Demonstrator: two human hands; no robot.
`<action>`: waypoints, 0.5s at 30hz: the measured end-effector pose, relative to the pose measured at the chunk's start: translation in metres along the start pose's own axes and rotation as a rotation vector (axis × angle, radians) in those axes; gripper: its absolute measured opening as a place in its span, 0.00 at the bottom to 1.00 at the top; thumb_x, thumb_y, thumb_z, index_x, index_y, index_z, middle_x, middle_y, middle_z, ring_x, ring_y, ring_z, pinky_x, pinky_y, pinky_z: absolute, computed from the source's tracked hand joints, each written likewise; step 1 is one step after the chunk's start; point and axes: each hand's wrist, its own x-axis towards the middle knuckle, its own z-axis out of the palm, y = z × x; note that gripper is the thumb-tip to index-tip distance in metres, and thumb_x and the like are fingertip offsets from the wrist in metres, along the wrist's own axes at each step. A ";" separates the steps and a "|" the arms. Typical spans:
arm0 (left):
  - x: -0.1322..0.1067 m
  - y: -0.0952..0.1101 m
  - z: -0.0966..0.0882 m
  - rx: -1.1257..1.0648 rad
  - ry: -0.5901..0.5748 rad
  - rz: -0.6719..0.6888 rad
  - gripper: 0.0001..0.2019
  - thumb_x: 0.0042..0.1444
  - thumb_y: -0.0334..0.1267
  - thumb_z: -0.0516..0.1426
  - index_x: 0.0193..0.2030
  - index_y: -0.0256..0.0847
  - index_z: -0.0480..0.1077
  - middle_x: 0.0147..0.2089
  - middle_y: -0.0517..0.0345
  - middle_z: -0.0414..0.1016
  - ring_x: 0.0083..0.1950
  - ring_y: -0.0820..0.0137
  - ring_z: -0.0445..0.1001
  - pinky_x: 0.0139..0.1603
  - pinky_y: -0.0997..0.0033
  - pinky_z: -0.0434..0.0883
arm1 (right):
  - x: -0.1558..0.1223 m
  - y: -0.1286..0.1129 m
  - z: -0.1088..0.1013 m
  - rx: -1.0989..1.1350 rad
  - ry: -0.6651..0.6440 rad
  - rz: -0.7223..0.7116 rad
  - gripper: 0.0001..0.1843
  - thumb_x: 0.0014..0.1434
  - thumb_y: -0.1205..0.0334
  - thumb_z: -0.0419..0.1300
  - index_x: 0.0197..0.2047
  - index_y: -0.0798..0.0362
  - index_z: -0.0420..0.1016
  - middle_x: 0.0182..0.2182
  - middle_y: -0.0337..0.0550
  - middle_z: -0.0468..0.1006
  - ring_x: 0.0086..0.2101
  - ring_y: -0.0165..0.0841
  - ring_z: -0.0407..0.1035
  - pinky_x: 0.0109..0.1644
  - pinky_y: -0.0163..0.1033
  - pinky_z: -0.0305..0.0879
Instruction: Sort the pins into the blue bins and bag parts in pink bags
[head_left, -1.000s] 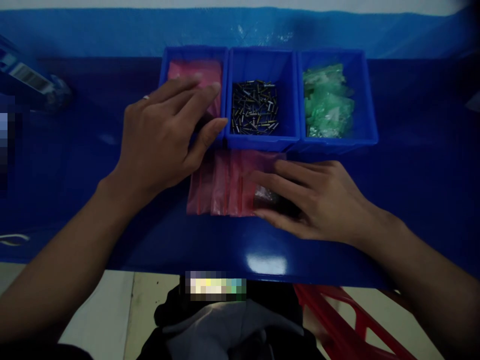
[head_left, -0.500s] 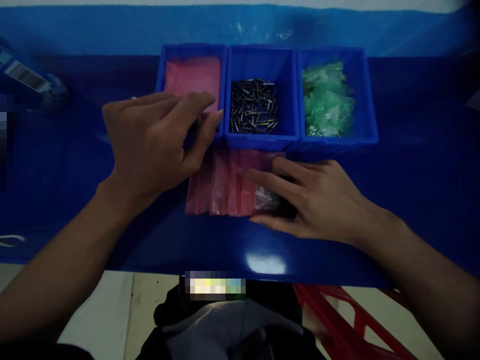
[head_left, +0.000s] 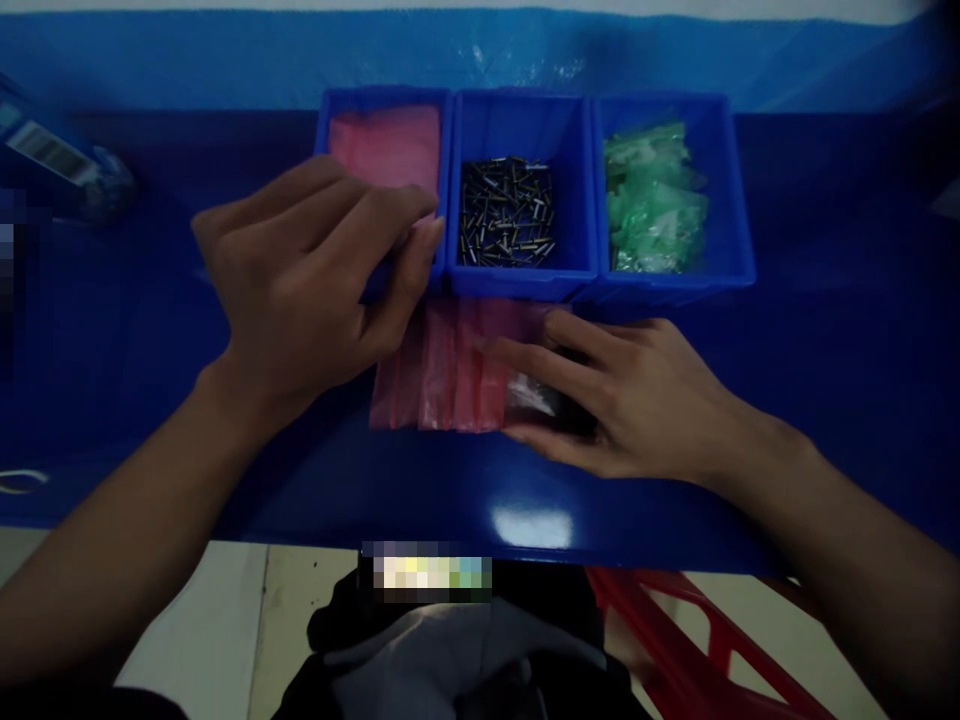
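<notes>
At the front of the left blue bin (head_left: 445, 140), my left hand (head_left: 300, 265) has its thumb and index finger pinched together on the edge of a pink plastic bag (head_left: 426, 216). More pink bags (head_left: 386, 145) lie stacked in that bin behind my knuckles. Below the bins, several pink zip bags (head_left: 439, 375) overlap in a row on the table. Over the right end of this row rests my right hand (head_left: 637, 400), thumb and fingers spread apart, touching the bags. Part of a clear, shiny bag end (head_left: 531, 397) shows beneath it; the palm hides the rest.
The middle blue bin (head_left: 525, 283) contains loose metal rivets (head_left: 510, 212). In the right blue bin (head_left: 724, 200) are green plastic packets (head_left: 660, 215). A blue package with a barcode (head_left: 52, 150) stands at far left. A red stool (head_left: 675, 620) is below the table edge.
My left hand has shifted slightly left, its knuckles raised, and the pinched pink edge shows more clearly. The pink stack sits slightly higher in its bin. My right hand has barely moved.
</notes>
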 end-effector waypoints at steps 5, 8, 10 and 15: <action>0.000 0.001 0.002 -0.012 0.029 0.060 0.08 0.70 0.33 0.61 0.52 0.35 0.78 0.40 0.55 0.82 0.41 0.59 0.85 0.37 0.64 0.77 | -0.001 -0.001 0.000 0.018 0.045 -0.051 0.20 0.77 0.53 0.54 0.61 0.56 0.76 0.40 0.44 0.77 0.31 0.32 0.70 0.31 0.40 0.57; -0.002 0.000 0.004 0.003 0.031 0.063 0.07 0.71 0.36 0.60 0.52 0.39 0.77 0.39 0.58 0.80 0.41 0.61 0.85 0.37 0.65 0.77 | 0.000 -0.003 -0.001 0.016 0.083 -0.046 0.15 0.72 0.64 0.54 0.57 0.57 0.78 0.37 0.42 0.76 0.30 0.31 0.68 0.30 0.40 0.56; -0.002 -0.001 0.004 0.001 0.033 0.063 0.07 0.71 0.36 0.60 0.52 0.40 0.77 0.40 0.59 0.80 0.41 0.62 0.84 0.37 0.65 0.78 | 0.001 -0.004 -0.002 0.041 0.094 -0.043 0.15 0.69 0.68 0.54 0.54 0.57 0.79 0.35 0.40 0.74 0.29 0.30 0.66 0.30 0.40 0.55; 0.000 -0.001 0.005 -0.029 0.064 0.112 0.08 0.67 0.34 0.63 0.51 0.36 0.78 0.38 0.53 0.81 0.40 0.59 0.82 0.37 0.61 0.77 | 0.000 -0.004 -0.002 0.119 0.124 -0.027 0.11 0.68 0.71 0.57 0.46 0.56 0.81 0.34 0.39 0.76 0.28 0.27 0.66 0.29 0.40 0.59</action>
